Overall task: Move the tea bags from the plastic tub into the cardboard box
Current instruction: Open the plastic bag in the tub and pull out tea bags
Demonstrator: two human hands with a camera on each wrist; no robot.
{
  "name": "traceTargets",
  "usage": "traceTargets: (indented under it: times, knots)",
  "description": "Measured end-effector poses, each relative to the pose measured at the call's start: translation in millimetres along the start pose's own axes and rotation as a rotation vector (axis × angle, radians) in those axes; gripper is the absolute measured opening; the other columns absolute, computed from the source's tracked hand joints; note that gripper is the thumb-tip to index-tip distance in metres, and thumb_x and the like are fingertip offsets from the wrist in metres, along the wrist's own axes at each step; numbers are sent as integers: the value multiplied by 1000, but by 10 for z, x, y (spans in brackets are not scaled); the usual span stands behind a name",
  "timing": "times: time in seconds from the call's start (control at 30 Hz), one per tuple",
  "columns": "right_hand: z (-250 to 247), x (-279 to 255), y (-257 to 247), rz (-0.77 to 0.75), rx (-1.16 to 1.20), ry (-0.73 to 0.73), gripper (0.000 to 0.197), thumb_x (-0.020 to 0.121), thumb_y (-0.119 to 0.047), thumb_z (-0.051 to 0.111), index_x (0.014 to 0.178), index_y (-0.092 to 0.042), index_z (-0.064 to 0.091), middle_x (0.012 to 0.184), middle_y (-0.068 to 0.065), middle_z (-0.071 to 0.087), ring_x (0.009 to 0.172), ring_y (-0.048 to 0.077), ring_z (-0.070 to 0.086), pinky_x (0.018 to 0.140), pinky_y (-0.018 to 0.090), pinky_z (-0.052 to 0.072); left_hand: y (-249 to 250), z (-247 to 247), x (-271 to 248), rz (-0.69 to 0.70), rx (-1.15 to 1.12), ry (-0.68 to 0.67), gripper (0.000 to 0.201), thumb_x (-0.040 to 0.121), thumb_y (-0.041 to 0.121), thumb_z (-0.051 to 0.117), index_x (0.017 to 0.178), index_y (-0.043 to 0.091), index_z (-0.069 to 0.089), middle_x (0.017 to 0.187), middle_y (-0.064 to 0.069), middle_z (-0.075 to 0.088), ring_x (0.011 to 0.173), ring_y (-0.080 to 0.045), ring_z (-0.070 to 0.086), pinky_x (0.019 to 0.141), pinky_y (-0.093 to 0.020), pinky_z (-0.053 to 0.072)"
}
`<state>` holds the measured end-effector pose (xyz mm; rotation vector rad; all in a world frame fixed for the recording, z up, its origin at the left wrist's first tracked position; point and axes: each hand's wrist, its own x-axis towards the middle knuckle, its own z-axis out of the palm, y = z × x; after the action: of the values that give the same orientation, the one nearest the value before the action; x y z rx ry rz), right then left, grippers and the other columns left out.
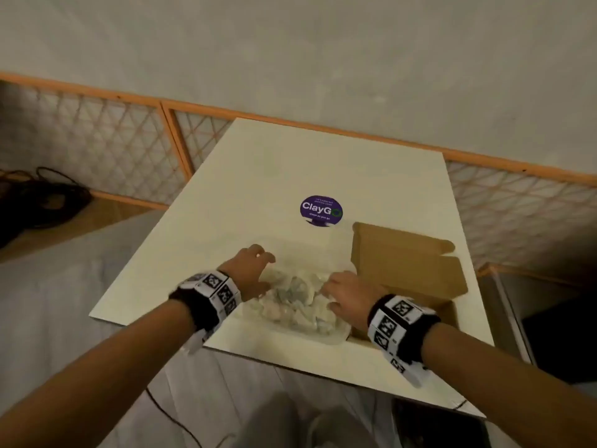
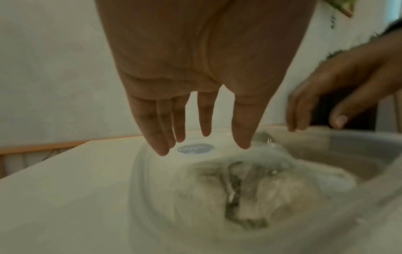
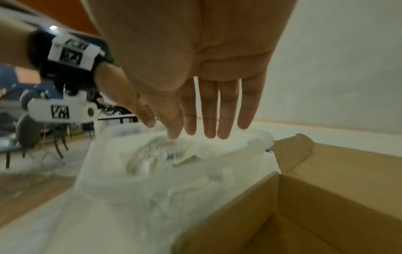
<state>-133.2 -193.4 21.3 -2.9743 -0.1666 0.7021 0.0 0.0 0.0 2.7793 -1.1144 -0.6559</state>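
A clear plastic tub (image 1: pixel 323 338) stands near the table's front edge, holding a heap of pale tea bags (image 1: pixel 294 299). To its right, touching it, sits an open cardboard box (image 1: pixel 403 263) with its lid flap leaning back. My left hand (image 1: pixel 266 273) hovers over the tub's left side, fingers straight and spread, holding nothing (image 2: pixel 204 130). My right hand (image 1: pixel 336 294) reaches over the tub's right side with straight fingers (image 3: pixel 204 134), its thumb tip just at the tea bags (image 3: pixel 174 154). The box (image 3: pixel 337 189) looks empty in the part that shows. The tub (image 2: pixel 139 171) and tea bags (image 2: pixel 250 197) are blurred.
The white table (image 1: pixel 290 163) carries a round purple sticker (image 1: pixel 320 210) behind the tub. A wooden lattice fence (image 1: pixel 113 147) runs behind the table. Dark cables (image 1: pixel 38 195) lie on the floor at far left. The table's front edge is close under my wrists.
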Motion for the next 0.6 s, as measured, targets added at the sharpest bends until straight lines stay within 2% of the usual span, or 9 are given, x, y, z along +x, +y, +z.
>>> traceTargets:
  times: [0.07,0.13,0.23,0.3,0.37,0.43,0.47,0.53,0.6]
  knots:
    - [76,106,-13,9,-42,49,40,96,-26,43,133,-11,43,135,10,39,121,28,39,95,39,39,-10,45,81,-32,88,-80,69,89,38,61,146,19,27,150,-11,26,135,-30,33,108,-41,34]
    - [178,183,-3,17,-48,36,45,94,-29,46,135,-11,40,142,11,31,126,27,34,98,37,38,-29,94,151,-23,111,-120,78,86,37,65,148,18,22,151,-12,26,136,-31,32,109,-42,34]
    - [356,243,59,8,-22,46,48,92,-34,51,134,-13,41,145,10,26,130,27,30,102,35,36,-36,217,233,16,133,-113,89,81,40,70,149,17,17,144,-10,40,132,-28,37,105,-43,38]
    - [402,266,89,6,20,103,49,89,-36,55,131,-16,43,147,8,24,131,25,28,104,33,34,-66,273,287,-13,173,-94,93,77,43,72,148,14,20,138,-9,46,127,-27,41,102,-41,40]
    - [428,288,100,14,30,152,57,86,-38,59,134,-18,38,150,7,18,135,24,22,106,32,31,-50,298,301,-21,211,-81,84,74,46,74,139,11,35,131,-7,53,123,-26,47,100,-40,42]
    - [436,304,100,33,28,177,77,82,-39,64,143,-21,22,153,6,14,139,24,14,109,34,25,-16,332,312,44,276,-48,60,74,45,75,119,10,56,115,-5,63,110,-25,58,93,-35,46]
    - [440,307,94,48,37,187,88,80,-41,67,146,-22,13,153,6,15,139,24,13,110,35,24,-1,339,307,73,298,-28,52,74,44,74,111,10,60,109,-5,64,105,-24,60,88,-31,47]
    - [474,319,68,93,74,221,104,73,-44,73,148,-23,3,149,6,26,136,24,19,107,37,27,6,346,259,86,292,39,49,75,40,75,111,11,58,110,-5,56,104,-24,55,87,-29,44]
    - [458,326,44,140,85,276,107,69,-46,76,148,-20,9,137,6,39,130,25,28,102,36,31,8,321,184,107,158,117,47,71,31,78,109,15,55,110,-6,48,104,-26,52,88,-34,46]
